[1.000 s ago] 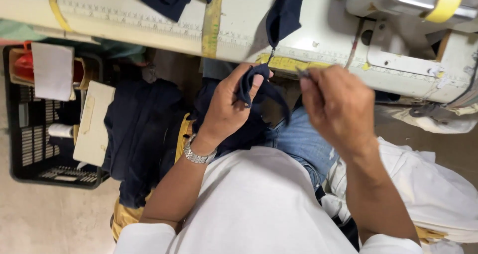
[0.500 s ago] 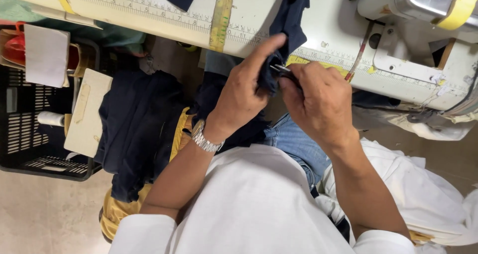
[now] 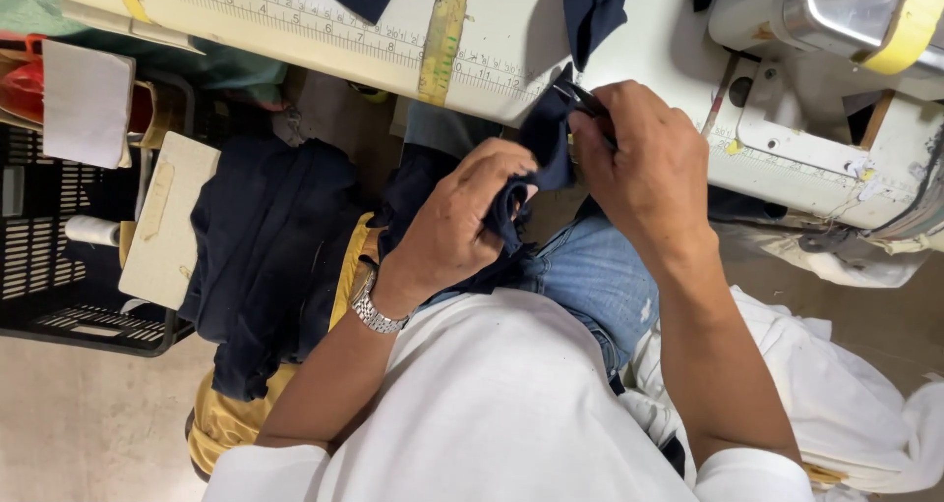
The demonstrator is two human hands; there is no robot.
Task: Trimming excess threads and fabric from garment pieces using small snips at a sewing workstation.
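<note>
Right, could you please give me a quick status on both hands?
Left hand gripping dark navy fabric. Right hand pinching small dark tool at fabric's edge. Nothing in the way.

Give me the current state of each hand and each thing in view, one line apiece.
left hand: closed, gripping the navy fabric piece
right hand: closed on a small dark tool at the fabric's edge
navy fabric piece: bunched, held up off the lap
sewing table: fabric hanging over its edge
navy garment pile: heaped beside the person
black crate: on the floor, holding items
</note>
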